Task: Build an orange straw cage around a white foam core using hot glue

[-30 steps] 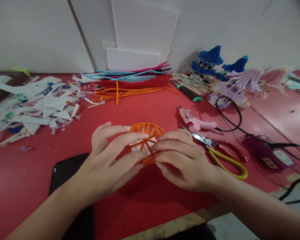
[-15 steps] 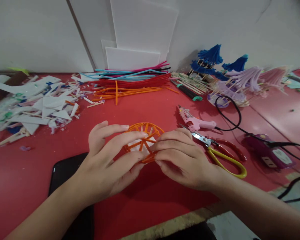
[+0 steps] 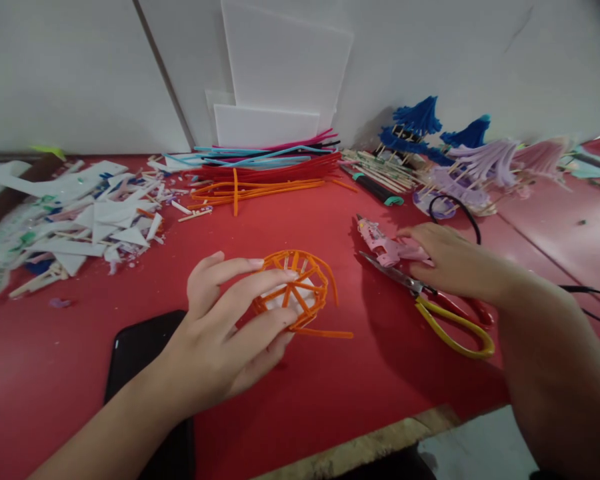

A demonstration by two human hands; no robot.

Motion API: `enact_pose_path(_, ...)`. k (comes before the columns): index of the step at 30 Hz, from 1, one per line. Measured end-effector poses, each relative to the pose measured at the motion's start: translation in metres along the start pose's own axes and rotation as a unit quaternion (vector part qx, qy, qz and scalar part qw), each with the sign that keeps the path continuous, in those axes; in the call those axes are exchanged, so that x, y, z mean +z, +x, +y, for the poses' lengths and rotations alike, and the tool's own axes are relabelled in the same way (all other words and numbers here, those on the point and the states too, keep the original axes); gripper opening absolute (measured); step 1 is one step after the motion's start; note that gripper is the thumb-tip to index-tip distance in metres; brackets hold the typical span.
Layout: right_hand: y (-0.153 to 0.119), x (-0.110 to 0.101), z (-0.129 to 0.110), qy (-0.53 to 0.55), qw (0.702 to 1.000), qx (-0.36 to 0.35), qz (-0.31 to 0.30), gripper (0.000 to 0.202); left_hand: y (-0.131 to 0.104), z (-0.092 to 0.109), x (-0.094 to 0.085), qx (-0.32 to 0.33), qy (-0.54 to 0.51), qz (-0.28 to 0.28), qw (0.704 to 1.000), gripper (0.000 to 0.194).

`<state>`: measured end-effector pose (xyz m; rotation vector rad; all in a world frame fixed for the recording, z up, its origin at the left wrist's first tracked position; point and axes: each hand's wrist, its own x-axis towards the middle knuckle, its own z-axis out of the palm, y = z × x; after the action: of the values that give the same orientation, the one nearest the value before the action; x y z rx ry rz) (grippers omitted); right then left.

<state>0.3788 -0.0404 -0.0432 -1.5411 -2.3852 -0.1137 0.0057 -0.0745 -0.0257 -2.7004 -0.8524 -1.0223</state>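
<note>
At a red table [image 3: 330,387] in front of me, a person's left hand [image 3: 225,333] grips a round orange frame [image 3: 295,287] near the centre, two loose strips [image 3: 327,334] trailing right, while the right hand [image 3: 460,263] reaches the right end of a pink glue gun [image 3: 380,241], though from here I cannot tell whether it is closed; red-and-yellow-handled scissors [image 3: 405,279] lie just beside, slightly nearer

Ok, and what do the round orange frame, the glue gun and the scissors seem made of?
Round orange frame: perhaps matte, fibre-covered wire, from its thin, curving strips; the exact material is unclear.
Glue gun: likely smooth moulded plastic, from its shaped pink body.
Scissors: metal blades, by their grey sheen; yellow handle probably smooth plastic, by its even colour.
</note>
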Motion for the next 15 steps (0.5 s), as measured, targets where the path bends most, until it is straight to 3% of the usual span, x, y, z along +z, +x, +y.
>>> enact_pose_path(3, -0.003, 0.013, 0.018, -0.008, 1.0, 0.015, -0.022, 0.042, -0.001, 0.0, 0.001, 0.01, 0.003, 0.0, 1.0, 0.015)
enact_pose_path(6, 0.002, 0.018, 0.011, -0.025, 0.998, 0.039, -0.047, 0.045, -0.002, -0.001, 0.003, 0.0, 0.001, 0.004, 1.0, 0.012)
enact_pose_path(9, 0.008, 0.015, -0.002, -0.033, 0.996, 0.065, -0.044, 0.033, -0.001, -0.002, 0.003, -0.004, 0.007, 0.007, 1.0, 0.012)
enact_pose_path(12, 0.008, 0.001, -0.019, -0.007, 0.999, 0.031, 0.043, 0.033, 0.0, -0.004, 0.003, 0.014, 0.018, 0.003, 1.0, 0.017)
enact_pose_path(15, 0.0, -0.02, -0.048, 0.093, 0.979, -0.088, 0.161, 0.027, 0.001, -0.004, 0.003, -0.001, 0.012, 0.001, 1.0, 0.014)
